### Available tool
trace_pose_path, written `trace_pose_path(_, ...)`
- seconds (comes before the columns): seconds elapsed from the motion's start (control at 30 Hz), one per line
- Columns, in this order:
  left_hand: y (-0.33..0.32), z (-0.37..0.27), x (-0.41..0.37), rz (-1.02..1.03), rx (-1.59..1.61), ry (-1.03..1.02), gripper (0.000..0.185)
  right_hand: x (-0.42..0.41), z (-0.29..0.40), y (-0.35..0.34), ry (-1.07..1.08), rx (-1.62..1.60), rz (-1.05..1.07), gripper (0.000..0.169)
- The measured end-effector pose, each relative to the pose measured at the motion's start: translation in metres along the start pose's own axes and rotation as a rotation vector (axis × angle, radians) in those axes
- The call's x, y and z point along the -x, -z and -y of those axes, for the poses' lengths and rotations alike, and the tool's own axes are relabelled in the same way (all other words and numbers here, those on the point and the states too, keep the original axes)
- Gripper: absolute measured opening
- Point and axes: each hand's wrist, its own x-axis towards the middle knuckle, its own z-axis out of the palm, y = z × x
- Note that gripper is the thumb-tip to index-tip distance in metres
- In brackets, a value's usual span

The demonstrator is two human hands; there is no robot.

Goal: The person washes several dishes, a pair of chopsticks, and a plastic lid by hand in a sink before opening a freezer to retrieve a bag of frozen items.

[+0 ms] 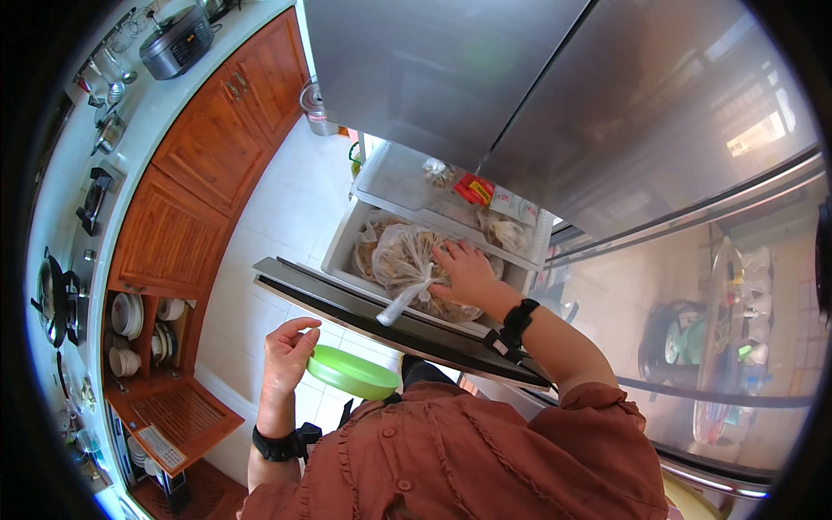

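My left hand (290,356) grips a light green shallow bowl (354,372) at its near rim, in front of my body. With fingers spread, my right hand (469,274) rests on a knotted clear plastic bag (406,257) of brownish food. Its twisted white neck (406,304) points towards me over the drawer front. The bag lies in a pulled-out white freezer drawer (339,250), on top of other bagged food (372,242). The fingers of my right hand are not closed around the bag.
An upper freezer tray (403,175) holds a red packet (474,189), a white packet (513,205) and small bags. The metallic drawer front (364,309) juts across before me. At left, a cabinet door (188,416) hangs folded down below stacked dishes (128,315). A rice cooker (177,42) stands on the counter.
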Motion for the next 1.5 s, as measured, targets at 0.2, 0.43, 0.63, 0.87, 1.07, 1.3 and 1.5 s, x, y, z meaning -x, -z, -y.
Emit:
trace_pose_path(0.2, 0.006, -0.004, 0.009, -0.057, -0.004, -0.013, 0.013, -0.016, -0.021, -0.014, -0.032, -0.168, 0.016, 0.067)
trace_pose_path(0.43, 0.023, 0.002, 0.019, -0.133, -0.049, 0.013, 0.012, -0.007, 0.014, 0.012, 0.005, -0.157, -0.045, 0.065)
trace_pose_path(0.63, 0.036, 0.014, 0.027, -0.226, -0.04, -0.014, 0.013, -0.007, 0.029, 0.017, 0.054, -0.012, -0.15, 0.057)
trace_pose_path(0.87, 0.054, 0.031, 0.044, -0.344, -0.071, 0.049, 0.016, -0.007, 0.043, 0.017, 0.155, 0.069, 0.011, 0.041)
trace_pose_path(1.07, 0.069, 0.052, 0.06, -0.385, 0.031, 0.09, 0.017, -0.017, 0.016, -0.012, 0.166, -0.026, -0.117, 0.024)
trace_pose_path(1.3, 0.078, 0.067, 0.07, -0.443, 0.01, 0.081, 0.018, -0.014, -0.006, 0.0, 0.268, -0.242, -0.091, 0.017)
trace_pose_path(1.5, 0.072, 0.067, 0.069, -0.411, 0.043, 0.076, 0.02, -0.025, 0.018, -0.018, 0.123, 0.1, 0.061, 0.03)
